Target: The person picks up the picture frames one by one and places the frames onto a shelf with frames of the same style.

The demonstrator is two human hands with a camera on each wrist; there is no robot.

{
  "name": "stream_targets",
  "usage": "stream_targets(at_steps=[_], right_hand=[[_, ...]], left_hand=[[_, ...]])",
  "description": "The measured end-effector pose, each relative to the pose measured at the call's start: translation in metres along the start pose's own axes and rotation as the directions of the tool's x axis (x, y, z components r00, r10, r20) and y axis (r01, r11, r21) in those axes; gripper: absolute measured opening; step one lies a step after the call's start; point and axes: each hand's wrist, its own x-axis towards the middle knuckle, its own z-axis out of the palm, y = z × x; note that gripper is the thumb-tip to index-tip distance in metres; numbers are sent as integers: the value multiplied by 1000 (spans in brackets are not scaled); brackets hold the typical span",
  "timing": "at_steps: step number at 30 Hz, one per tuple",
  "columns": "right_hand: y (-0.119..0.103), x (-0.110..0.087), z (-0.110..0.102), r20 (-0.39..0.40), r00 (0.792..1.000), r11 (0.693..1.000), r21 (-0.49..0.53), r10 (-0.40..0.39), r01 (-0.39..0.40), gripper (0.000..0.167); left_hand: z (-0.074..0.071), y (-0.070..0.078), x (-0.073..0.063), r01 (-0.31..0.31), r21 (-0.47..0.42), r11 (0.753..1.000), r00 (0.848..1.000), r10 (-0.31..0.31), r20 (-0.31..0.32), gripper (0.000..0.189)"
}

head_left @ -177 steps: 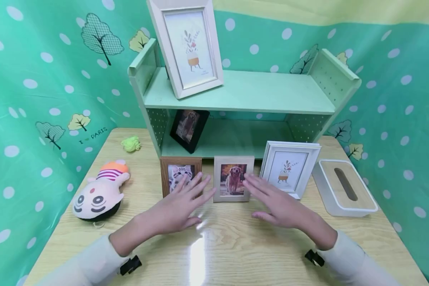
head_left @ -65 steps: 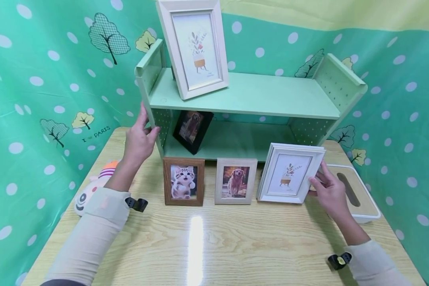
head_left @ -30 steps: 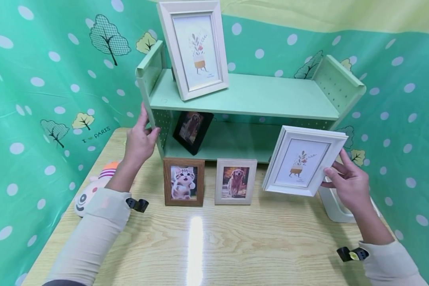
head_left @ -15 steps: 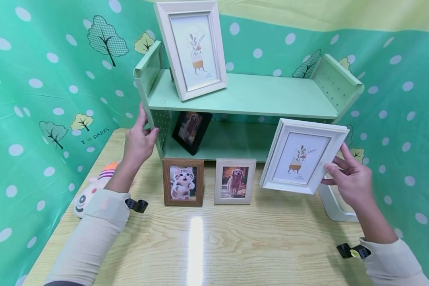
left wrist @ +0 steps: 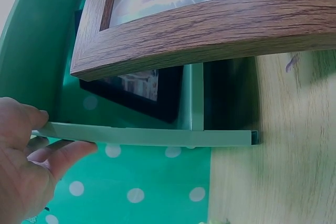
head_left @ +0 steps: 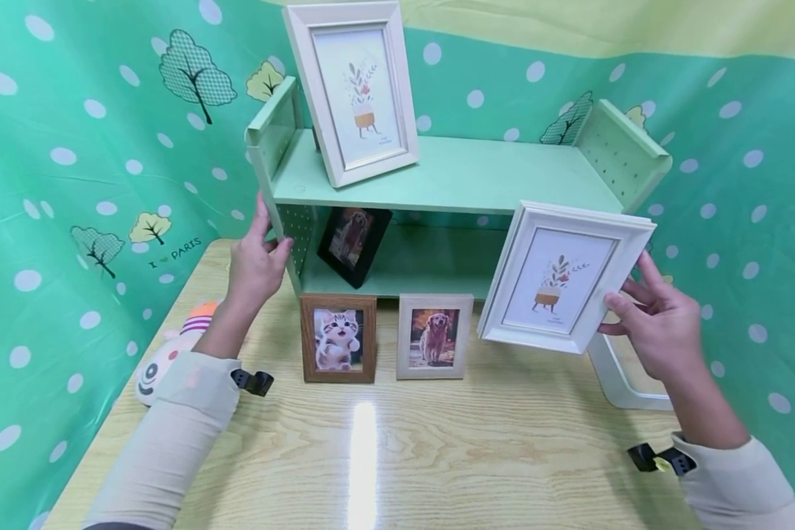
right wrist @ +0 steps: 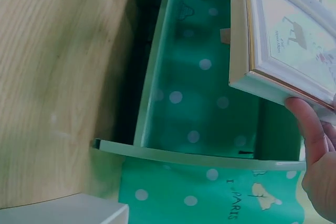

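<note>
My right hand (head_left: 662, 320) pinches the right edge of a white picture frame (head_left: 563, 276) printed with a potted plant. The frame is tilted, raised in front of the right part of a green two-tier shelf (head_left: 464, 173). The right wrist view shows a thumb along the frame's (right wrist: 244, 56) side. My left hand (head_left: 255, 269) grips the shelf's left side panel, and in the left wrist view the fingers of this hand (left wrist: 31, 161) lie on both sides of that panel. A brown cat picture frame (head_left: 338, 374) and a pale dog picture frame (head_left: 430, 374) stand before the shelf.
A larger white frame (head_left: 351, 96) stands on the top tier at left. Inside the lower tier, a black frame (head_left: 354, 246) leans tilted. The tissue box (head_left: 619, 383) is partly hidden behind my right hand, and a plush toy (head_left: 165, 361) lies behind my left forearm.
My left hand has gone to the shelf's left panel and stayed there. My right hand has taken the white picture frame by its edge and lifted it up and rightward off the table.
</note>
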Motion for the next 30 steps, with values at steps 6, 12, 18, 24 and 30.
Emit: stream_targets(at_steps=[6,12,18,24,30], right_hand=[[-12,5,3,-8,1000,1000,-18,-12,11,78],[-25,8,6,-21,999,998,-40,-40,39,77],[-34,11,10,-16,1000,999,-37,-17,17,77],[-43,17,14,-3,999,998,-49,-40,40,78],[-53,21,17,10,998,997,-34,-62,63,78]], left_hand=[[0,1,-1,-4,-10,1000,1000,4,1,89],[0,2,-1,-18,-11,1000,1000,17,-6,90],[0,-1,-3,-21,7,1000,1000,21,-9,90],[-1,0,-3,-11,5,1000,1000,11,-9,90],[-1,1,-4,9,-1,1000,1000,-9,-2,89]])
